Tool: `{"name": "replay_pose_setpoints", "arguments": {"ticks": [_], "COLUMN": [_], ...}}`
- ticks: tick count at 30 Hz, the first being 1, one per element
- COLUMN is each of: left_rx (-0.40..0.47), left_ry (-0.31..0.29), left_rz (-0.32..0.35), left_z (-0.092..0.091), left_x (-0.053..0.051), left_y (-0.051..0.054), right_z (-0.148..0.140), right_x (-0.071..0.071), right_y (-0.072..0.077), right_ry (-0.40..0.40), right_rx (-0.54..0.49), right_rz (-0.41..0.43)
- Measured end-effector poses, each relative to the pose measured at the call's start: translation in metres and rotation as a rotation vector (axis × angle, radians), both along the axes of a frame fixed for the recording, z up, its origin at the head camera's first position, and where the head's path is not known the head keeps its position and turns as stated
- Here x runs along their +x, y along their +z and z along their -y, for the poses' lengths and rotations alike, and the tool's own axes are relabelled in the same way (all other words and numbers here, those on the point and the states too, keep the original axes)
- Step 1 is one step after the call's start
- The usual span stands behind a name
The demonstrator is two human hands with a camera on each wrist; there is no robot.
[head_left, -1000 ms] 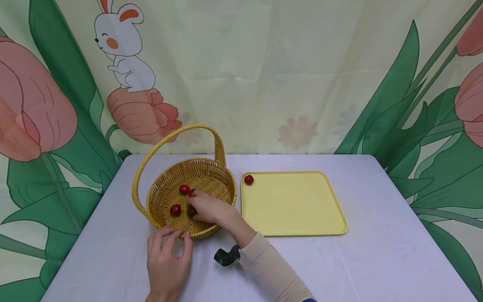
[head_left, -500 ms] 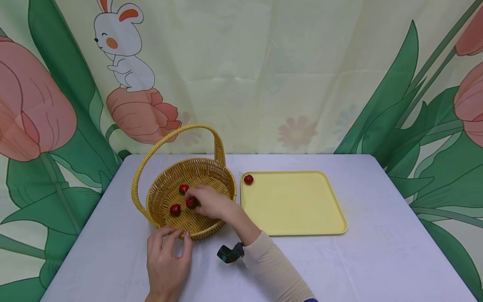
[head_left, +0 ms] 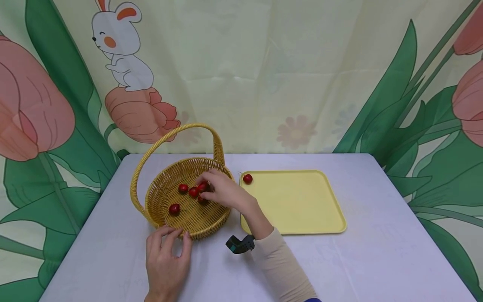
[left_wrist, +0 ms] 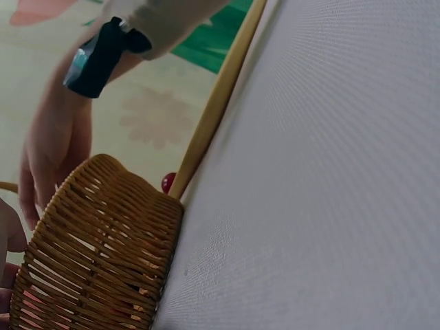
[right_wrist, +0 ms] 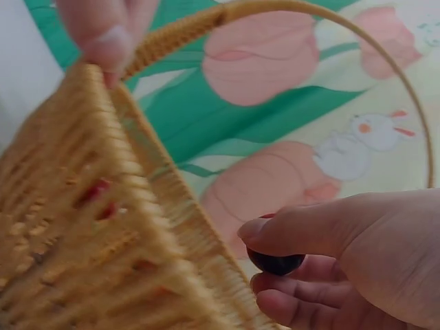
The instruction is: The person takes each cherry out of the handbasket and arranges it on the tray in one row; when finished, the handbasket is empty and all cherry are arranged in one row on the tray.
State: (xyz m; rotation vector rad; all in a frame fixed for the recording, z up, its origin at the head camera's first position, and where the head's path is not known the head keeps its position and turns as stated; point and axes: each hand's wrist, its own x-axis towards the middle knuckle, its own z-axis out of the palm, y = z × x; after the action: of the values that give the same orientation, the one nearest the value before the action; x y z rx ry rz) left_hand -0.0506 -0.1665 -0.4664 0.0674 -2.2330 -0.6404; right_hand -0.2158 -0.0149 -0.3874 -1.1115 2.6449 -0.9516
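My right hand [head_left: 222, 191] is over the right part of the wicker basket [head_left: 160, 178] and pinches a dark red cherry [right_wrist: 276, 264] between thumb and fingers, as the right wrist view shows. Several other cherries lie on the basket floor, among them one cherry [head_left: 174, 209] towards the left and another cherry [head_left: 183, 189] farther back. A cherry just below the right hand is partly hidden by it. My left hand [head_left: 167, 260] holds the basket's near rim, its thumb [right_wrist: 110, 48] against the rim in the right wrist view.
A pale yellow tray [head_left: 294, 201] lies right beside the basket, with one stemmed cherry [head_left: 247, 179] in its far left corner. The basket's tall handle [head_left: 151, 151] arches over its left and back. A white cloth [head_left: 377, 251] covers the table; a printed curtain [head_left: 241, 84] hangs behind.
My right hand has moved right and a little back within the basket, lifting a cherry and uncovering others beneath. My left hand stays at the rim.
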Motion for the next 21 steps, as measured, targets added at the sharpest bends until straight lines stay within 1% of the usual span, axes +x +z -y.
{"name": "replay_pose_setpoints", "arguments": {"ticks": [7,11,13,16,21], "left_rx": [-0.001,0.001,0.005,0.017,0.016], "left_ry": [0.002,-0.001,-0.003,-0.001,0.002], "left_rz": [-0.004,0.004,-0.001,-0.010,0.003], "left_z": [-0.001,-0.001,0.000,0.000,-0.001], "left_x": [0.000,0.000,0.000,0.001,0.000], "left_y": [0.001,0.001,0.001,0.000,0.000], "right_z": [-0.026,-0.039,-0.043,-0.048,-0.059], "right_x": [-0.006,-0.009,-0.010,-0.012,-0.017], "right_y": [0.012,0.016,0.016,0.015,0.010], "right_ry": [-0.046,-0.103,-0.129,-0.151,-0.199], "right_rx": [-0.113,-0.199,-0.225,-0.232,-0.188], "right_rz": [0.013,0.049,0.072,0.093,0.064]}}
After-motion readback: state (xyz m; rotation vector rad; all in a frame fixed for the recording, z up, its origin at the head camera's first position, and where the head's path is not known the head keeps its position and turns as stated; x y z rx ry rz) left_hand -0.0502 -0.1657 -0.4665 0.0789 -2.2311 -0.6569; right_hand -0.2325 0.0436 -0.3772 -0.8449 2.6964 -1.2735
